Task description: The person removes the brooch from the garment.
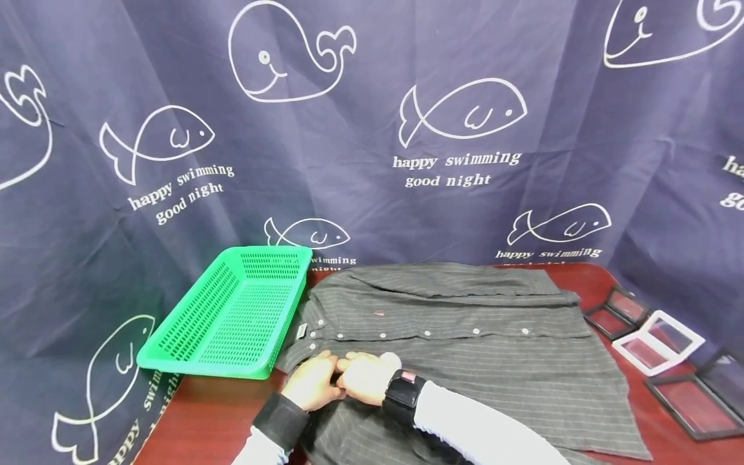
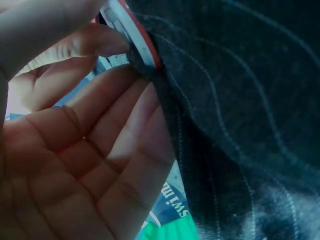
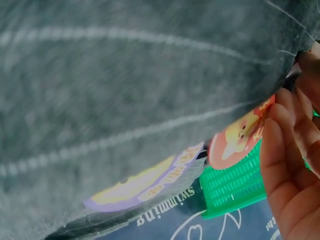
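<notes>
A dark grey pinstriped button-up shirt (image 1: 465, 361) lies spread on the red table, its collar to the left. My left hand (image 1: 310, 381) and right hand (image 1: 366, 378) meet at the shirt near the collar. In the right wrist view, a round red badge (image 3: 237, 140) with a cartoon figure sits at the cloth's edge, and my right fingertips pinch its rim. Beside it a purple-rimmed yellow badge (image 3: 145, 187) is partly covered by cloth. The left wrist view shows a badge edge-on (image 2: 145, 42); my left fingers grip the shirt fabric there. The pin side is mostly hidden.
A green plastic basket (image 1: 267, 369) stands left of the shirt. At the table's right side lie a white folding frame (image 1: 655, 371) and two dark ones, one a black folding frame (image 1: 648, 310). A blue curtain (image 1: 372, 213) with white fish and whales hangs behind.
</notes>
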{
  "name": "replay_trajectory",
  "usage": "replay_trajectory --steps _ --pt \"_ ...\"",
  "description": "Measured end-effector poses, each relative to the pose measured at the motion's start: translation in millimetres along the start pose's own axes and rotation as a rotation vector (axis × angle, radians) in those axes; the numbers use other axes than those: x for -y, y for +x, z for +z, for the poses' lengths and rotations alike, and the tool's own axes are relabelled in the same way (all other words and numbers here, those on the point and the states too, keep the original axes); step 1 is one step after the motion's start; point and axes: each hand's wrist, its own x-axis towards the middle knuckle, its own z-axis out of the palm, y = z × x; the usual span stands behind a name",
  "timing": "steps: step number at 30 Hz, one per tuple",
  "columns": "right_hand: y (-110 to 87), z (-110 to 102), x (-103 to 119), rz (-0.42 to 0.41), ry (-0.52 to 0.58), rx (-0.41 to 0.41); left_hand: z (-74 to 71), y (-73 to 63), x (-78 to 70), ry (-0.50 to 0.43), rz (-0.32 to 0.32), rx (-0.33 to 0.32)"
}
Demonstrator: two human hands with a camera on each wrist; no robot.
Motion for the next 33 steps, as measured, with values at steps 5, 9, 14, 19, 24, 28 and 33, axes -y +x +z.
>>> replay_trajectory --steps 5,9,14,19,24,28,33 --pt "6.4 -2 12 0.017 -0.853 0.095 0.5 -0.4 0.1 -0.002 -0.004 -0.002" --pt "7.8 -4 18 0.047 -0.871 0.137 -0.1 -1.6 -0.7 -0.004 -0.014 0.003" --pt "7.4 -2 15 0.044 -0.859 0.123 -0.7 -2.2 -2.0 0.003 -0.015 0.0" --pt "8.3 1 9 0.027 -0.862 0.123 0.2 -1.7 -0.7 0.006 -0.009 -0.013" --pt "7.9 3 8 0.024 -0.856 0.111 1.9 -0.8 0.9 0.004 -0.015 -0.008" --pt "7.5 2 9 0.045 -0.852 0.113 2.2 -0.3 1.1 -0.005 -0.023 0.003" --pt "7.2 0 12 0.094 -0.819 0.128 2.6 0.1 1.6 -0.002 -0.025 0.011"
